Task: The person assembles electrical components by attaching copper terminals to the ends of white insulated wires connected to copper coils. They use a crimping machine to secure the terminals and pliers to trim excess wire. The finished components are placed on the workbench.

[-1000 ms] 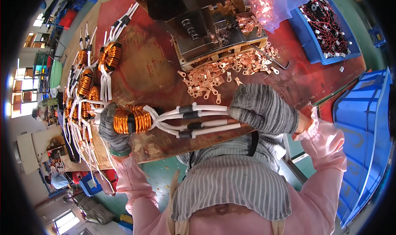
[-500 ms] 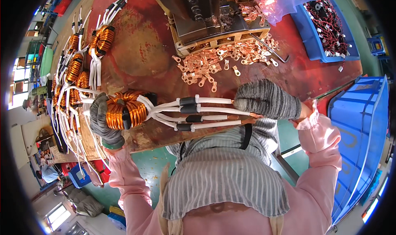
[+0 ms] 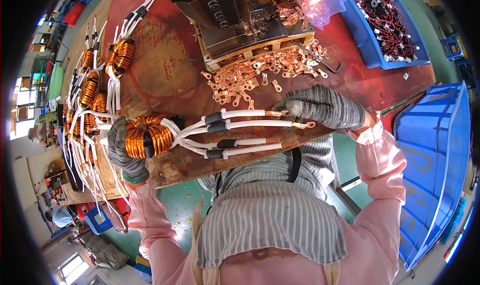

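A ring-shaped coil of thick copper wire [image 3: 149, 137] lies near the table's front edge, with my gloved left hand [image 3: 122, 147] wrapped round its left side. Four white-sleeved leads with black bands [image 3: 217, 127] stretch from it to the right. Copper ring lugs [image 3: 303, 125] show on the two upper leads; the two lower ones end in copper-coloured tips [image 3: 290, 144]. My gloved right hand [image 3: 322, 106] is closed at the end of the topmost lead, fingertips against its lug. Its palm side is hidden.
Loose copper lugs [image 3: 237, 80] are heaped before a dark metal press [image 3: 220, 25] on a wooden base. A hex key [image 3: 320, 58] lies beside them. More wound coils [image 3: 90, 90] crowd the left. Blue bins [image 3: 385, 40] [image 3: 430, 170] stand at right.
My right hand has shifted slightly up and left, uncovering the lugs on the upper leads. Those leads now sit higher, apart from the lower pair. My left hand stays on the coil.
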`<state>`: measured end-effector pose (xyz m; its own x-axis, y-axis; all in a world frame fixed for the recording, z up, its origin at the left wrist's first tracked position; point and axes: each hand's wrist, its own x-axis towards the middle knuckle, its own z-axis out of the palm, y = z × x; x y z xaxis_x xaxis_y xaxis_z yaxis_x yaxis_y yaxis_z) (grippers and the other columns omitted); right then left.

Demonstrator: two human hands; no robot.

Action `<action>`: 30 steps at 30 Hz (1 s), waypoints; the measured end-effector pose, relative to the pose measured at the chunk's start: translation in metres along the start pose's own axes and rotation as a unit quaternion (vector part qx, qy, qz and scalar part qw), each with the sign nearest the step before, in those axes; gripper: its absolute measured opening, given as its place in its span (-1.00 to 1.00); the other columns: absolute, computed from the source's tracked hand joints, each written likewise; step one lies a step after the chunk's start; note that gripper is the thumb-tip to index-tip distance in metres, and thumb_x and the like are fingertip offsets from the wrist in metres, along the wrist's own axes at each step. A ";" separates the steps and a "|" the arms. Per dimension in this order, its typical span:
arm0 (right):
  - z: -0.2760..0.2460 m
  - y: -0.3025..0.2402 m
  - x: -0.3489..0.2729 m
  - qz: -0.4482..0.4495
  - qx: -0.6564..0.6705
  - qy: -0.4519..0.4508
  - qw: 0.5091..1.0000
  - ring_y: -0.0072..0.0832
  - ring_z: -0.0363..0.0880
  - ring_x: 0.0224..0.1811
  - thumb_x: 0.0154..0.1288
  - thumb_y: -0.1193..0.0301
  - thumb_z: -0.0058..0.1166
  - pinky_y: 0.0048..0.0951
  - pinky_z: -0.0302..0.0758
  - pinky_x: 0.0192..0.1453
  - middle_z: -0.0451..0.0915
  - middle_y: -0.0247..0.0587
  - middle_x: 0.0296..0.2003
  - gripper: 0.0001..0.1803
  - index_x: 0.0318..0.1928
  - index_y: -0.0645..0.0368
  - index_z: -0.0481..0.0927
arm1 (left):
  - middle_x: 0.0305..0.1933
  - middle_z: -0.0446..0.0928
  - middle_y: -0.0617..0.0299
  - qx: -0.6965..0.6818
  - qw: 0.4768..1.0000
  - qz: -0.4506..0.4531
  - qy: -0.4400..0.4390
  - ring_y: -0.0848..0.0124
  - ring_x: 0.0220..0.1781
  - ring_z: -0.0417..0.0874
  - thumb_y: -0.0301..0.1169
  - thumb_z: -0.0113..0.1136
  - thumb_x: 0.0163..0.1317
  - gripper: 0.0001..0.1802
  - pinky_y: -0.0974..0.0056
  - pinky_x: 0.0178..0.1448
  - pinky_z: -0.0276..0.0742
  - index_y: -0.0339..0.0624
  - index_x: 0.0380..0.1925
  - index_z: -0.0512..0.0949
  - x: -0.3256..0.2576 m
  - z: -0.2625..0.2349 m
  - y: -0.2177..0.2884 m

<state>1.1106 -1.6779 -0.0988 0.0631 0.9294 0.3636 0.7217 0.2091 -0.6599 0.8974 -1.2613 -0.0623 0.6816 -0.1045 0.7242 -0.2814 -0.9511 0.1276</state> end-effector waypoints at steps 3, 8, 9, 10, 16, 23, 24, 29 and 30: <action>0.001 0.002 0.008 -0.081 0.022 0.070 0.994 -0.19 0.49 0.07 0.32 0.46 -0.06 -0.27 0.41 0.16 0.48 -0.04 0.04 -0.60 0.16 0.18 0.38 | 0.02 0.48 -0.06 -0.003 1.000 0.005 0.010 0.09 0.03 0.53 -0.55 0.33 0.00 -0.46 0.11 0.05 0.53 -0.18 0.04 0.42 0.005 0.003 0.004; -0.022 -0.025 0.042 0.257 0.234 -0.043 0.937 -0.35 0.49 0.08 0.36 0.43 -0.08 -0.40 0.39 0.19 0.51 -0.09 0.02 -0.68 0.08 0.21 0.48 | 0.03 0.48 -0.05 0.008 1.000 0.006 0.015 0.09 0.03 0.53 -0.51 0.33 0.02 -0.49 0.11 0.06 0.52 -0.20 0.03 0.43 0.001 0.003 0.002; -0.028 -0.036 0.051 0.422 0.339 -0.083 0.836 -0.38 0.49 0.08 0.36 0.42 -0.07 -0.42 0.38 0.20 0.51 -0.10 0.01 -0.69 0.07 0.22 0.49 | 0.03 0.48 -0.05 0.007 1.000 0.008 0.017 0.09 0.03 0.53 -0.50 0.32 0.03 -0.50 0.11 0.06 0.52 -0.20 0.03 0.43 0.001 0.005 0.002; -0.026 -0.035 0.050 0.393 0.373 -0.058 0.838 -0.39 0.48 0.08 0.36 0.42 -0.07 -0.42 0.38 0.20 0.52 -0.11 0.00 -0.68 0.08 0.21 0.49 | 0.03 0.48 -0.06 -0.004 1.000 -0.002 0.018 0.09 0.04 0.53 -0.48 0.32 0.04 -0.50 0.11 0.07 0.51 -0.20 0.03 0.43 0.001 0.006 0.002; 0.022 0.016 0.008 0.104 0.276 0.033 0.955 -0.33 0.44 0.14 0.35 0.43 -0.08 -0.36 0.35 0.24 0.48 -0.12 0.07 -0.64 0.13 0.19 0.45 | 0.03 0.48 -0.05 -0.041 0.998 -0.038 0.015 0.10 0.04 0.53 -0.44 0.32 0.04 -0.50 0.11 0.11 0.48 -0.22 0.02 0.44 -0.002 0.003 0.001; 0.034 0.011 0.001 -0.072 0.080 0.106 0.989 -0.19 0.40 0.18 0.37 0.30 -0.17 -0.15 0.32 0.21 0.42 -0.09 0.15 -0.55 0.23 0.14 0.35 | 0.03 0.48 -0.06 -0.004 1.000 -0.008 0.012 0.10 0.03 0.54 -0.49 0.33 0.00 -0.44 0.12 0.11 0.48 -0.20 0.06 0.42 -0.002 0.000 0.003; 0.036 0.012 0.001 -0.072 0.083 0.110 0.988 -0.18 0.40 0.18 0.36 0.27 -0.15 -0.16 0.32 0.20 0.41 -0.08 0.15 -0.54 0.22 0.15 0.36 | 0.03 0.48 -0.06 -0.003 1.000 -0.006 0.011 0.10 0.03 0.54 -0.50 0.33 -0.01 -0.44 0.12 0.11 0.48 -0.20 0.06 0.42 -0.004 0.000 0.000; 0.025 0.010 0.001 0.066 0.280 0.095 0.953 -0.23 0.48 0.10 0.34 0.14 -0.09 -0.29 0.38 0.14 0.49 -0.07 0.06 -0.53 0.13 0.18 0.46 | 0.01 0.49 -0.04 0.005 1.000 -0.012 0.000 0.13 0.02 0.54 -0.54 0.33 -0.03 -0.44 0.14 0.08 0.50 -0.22 0.05 0.42 0.003 0.002 -0.001; 0.019 0.010 -0.001 0.133 0.279 0.088 0.947 -0.26 0.48 0.07 0.33 0.12 -0.07 -0.31 0.39 0.14 0.50 -0.08 0.04 -0.50 0.13 0.20 0.44 | 0.01 0.50 -0.03 0.010 1.000 -0.016 -0.009 0.14 0.01 0.54 -0.54 0.33 -0.03 -0.45 0.15 0.08 0.51 -0.22 0.05 0.43 0.007 0.003 -0.001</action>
<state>1.1042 -1.6710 -0.1181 0.3408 0.9169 0.2080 0.1900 0.1495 -0.9703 0.9045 -1.2620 -0.0600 0.7015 -0.0796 0.7082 -0.2467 -0.9594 0.1365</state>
